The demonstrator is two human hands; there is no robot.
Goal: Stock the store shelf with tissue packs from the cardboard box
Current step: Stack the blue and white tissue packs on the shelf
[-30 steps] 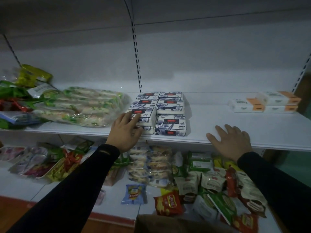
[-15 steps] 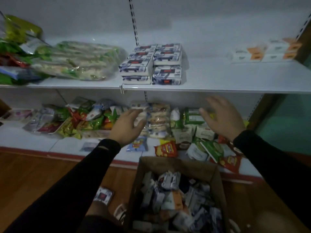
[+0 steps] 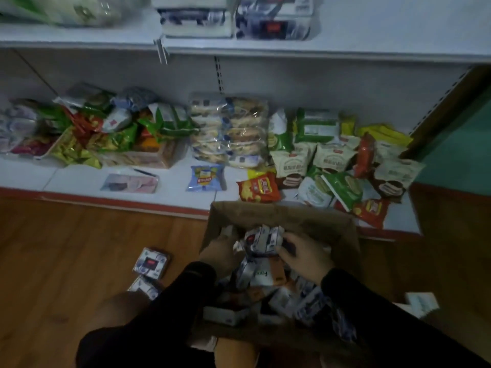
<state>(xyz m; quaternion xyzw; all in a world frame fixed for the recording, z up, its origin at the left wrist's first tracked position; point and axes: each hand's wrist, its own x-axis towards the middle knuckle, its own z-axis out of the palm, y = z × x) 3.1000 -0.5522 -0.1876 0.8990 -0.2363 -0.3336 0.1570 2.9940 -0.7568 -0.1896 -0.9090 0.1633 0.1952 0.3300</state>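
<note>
Brown cardboard box point(image 3: 287, 216) sits low in the frame, centre-right, open top, on the wood floor against the red edge of the bottom shelf point(image 3: 87, 179). Both my hands are down inside it.

Left hand point(image 3: 221, 252): fingers curled onto the left side of a cluster of white-and-blue tissue packs point(image 3: 264, 239) at the far end of the box. Right hand point(image 3: 303, 252): fingers bent round the right side of the same cluster, thumb side toward me. The packs stand on edge between the two hands, narrow faces up, long axes running roughly away from me toward the shelf. How many packs are in the cluster is hard to make out; the picture is dim and smeared.

Beneath them, a loose heap of more packs fills the box, lying at mixed angles; one orange-and-white pack point(image 3: 268, 274) lies just under my hands.

Two stray packs point(image 3: 151, 264) lie flat on the floor left of the box.

Upper shelf point(image 3: 372, 35), top of frame: stacked tissue packs point(image 3: 233, 19) already there, left of centre, short faces toward me.

Bottom shelf, middle of frame: snack bags point(image 3: 257, 188) and wrapped biscuits, crowded toward the right.
</note>
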